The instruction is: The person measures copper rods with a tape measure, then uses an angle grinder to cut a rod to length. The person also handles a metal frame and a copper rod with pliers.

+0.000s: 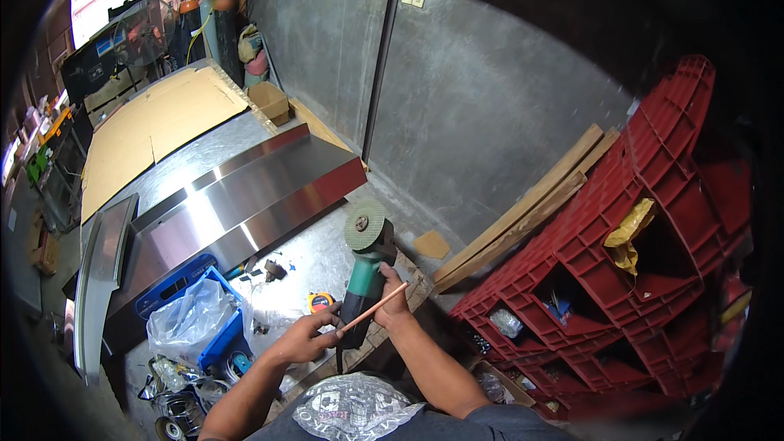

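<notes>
A green and black angle grinder [364, 278] is held up in front of me at the table's near edge, its round greenish abrasive disc [364, 226] at the far end. My right hand [394, 300] is closed on the grinder's right side. A thin copper-coloured rod [377, 305] slants over the grinder's body and across my right palm. My left hand [310, 336] pinches the rod's lower left end, beside the grinder's black rear part. Some of my right fingers are hidden behind the tool.
Left of the grinder lie a long stainless steel panel [245, 188], a tape measure [321, 302] and a blue bin [220, 343] with clear plastic bags. Red plastic crates [563, 278] stand on the right. Wooden planks [523, 212] lean by the grey wall [482, 98]. Cardboard [155, 131] covers the table's far end.
</notes>
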`<action>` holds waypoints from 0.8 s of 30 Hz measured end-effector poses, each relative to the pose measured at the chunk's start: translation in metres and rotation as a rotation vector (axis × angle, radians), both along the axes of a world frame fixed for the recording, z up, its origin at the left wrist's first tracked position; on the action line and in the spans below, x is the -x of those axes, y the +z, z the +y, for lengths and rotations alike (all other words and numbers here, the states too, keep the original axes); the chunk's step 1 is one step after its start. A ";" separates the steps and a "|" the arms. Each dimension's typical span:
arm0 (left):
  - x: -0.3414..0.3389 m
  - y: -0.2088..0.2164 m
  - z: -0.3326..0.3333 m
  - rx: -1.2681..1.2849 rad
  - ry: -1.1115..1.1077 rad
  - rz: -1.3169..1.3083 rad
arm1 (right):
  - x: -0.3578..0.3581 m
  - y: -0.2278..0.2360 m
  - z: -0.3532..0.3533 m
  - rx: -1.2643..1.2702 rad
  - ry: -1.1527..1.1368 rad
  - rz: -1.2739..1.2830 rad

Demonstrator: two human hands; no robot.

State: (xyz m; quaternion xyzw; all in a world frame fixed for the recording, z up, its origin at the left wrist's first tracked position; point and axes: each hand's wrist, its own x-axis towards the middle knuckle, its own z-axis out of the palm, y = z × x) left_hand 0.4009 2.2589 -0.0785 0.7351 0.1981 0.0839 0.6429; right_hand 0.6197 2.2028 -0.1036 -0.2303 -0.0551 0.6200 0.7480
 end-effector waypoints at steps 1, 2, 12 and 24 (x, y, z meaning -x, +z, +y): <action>0.000 0.000 0.000 0.022 -0.010 0.031 | 0.008 0.025 -0.008 -0.005 -0.057 -0.045; -0.001 0.001 -0.001 0.044 -0.022 0.062 | 0.006 0.015 -0.007 0.034 -0.069 -0.086; -0.028 -0.009 -0.007 -0.094 -0.073 -0.007 | -0.002 -0.005 -0.017 0.089 -0.278 -0.188; -0.060 -0.016 -0.019 -0.023 -0.137 0.001 | -0.036 -0.010 -0.032 0.431 -0.466 -0.367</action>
